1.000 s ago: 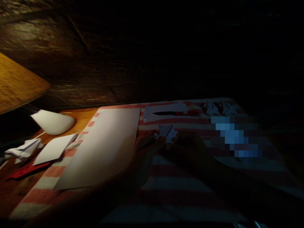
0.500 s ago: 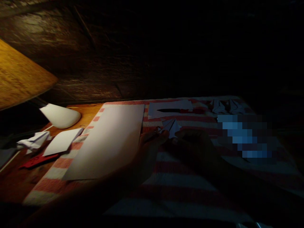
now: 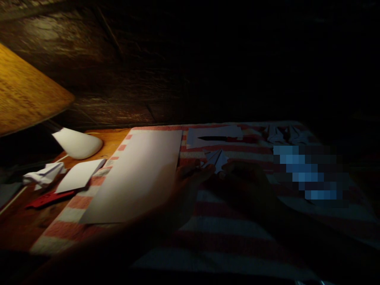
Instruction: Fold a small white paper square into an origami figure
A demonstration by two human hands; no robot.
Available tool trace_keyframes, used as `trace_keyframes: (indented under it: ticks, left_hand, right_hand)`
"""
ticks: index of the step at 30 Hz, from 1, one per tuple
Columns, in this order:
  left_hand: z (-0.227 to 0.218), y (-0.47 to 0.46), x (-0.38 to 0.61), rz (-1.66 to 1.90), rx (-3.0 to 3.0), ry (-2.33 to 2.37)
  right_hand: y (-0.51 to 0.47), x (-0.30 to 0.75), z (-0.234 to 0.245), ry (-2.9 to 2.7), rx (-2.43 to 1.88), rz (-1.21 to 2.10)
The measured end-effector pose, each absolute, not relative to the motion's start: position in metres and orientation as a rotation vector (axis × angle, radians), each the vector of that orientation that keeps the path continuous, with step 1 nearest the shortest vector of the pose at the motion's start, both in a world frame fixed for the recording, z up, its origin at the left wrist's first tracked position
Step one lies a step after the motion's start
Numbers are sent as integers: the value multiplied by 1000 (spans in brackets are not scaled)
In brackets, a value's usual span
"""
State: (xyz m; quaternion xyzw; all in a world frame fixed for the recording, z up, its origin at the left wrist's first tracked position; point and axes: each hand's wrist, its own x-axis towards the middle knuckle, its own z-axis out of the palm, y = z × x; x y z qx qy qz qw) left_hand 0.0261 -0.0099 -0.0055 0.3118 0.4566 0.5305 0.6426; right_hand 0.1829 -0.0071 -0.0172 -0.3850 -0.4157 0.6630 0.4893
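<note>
Between my hands is a small piece of folded white paper with pointed, fanned creases. My left hand pinches its left side, with the thumb lying along the lower edge. On the right side, my right hand is closed at the paper's lower corner, its fingers mostly lost in shadow. Just behind the paper, a knife with a dark blade and reddish handle rests on white sheets. A large white sheet lies left of my left hand.
A red-and-white striped cloth covers the table. Two folded paper figures stand at the back right, near a pixelated bright device. At left are a lamp, a folded paper shape, a white pad and a red tool.
The view has shifted slightly, so the scene sits a little further right. Both hands keep their hold on the folded paper, which shows slightly more above the left thumb.
</note>
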Motion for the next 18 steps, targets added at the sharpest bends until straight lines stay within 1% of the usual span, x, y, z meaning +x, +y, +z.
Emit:
trace_keyframes:
  ticks: [4,10,18]
  left_hand:
    - [-6,-7,24,1215,757,1053]
    - [-1,-1,22,1151,930,1175]
    - [0,-2,16,1135,938,1093]
  right_hand:
    - [-6,185,-15,-1025,-948,1594]
    - [-7,191,-13,-1117,-1092,1454]
    - [-7,195,-9,-1079,-1073,1507]
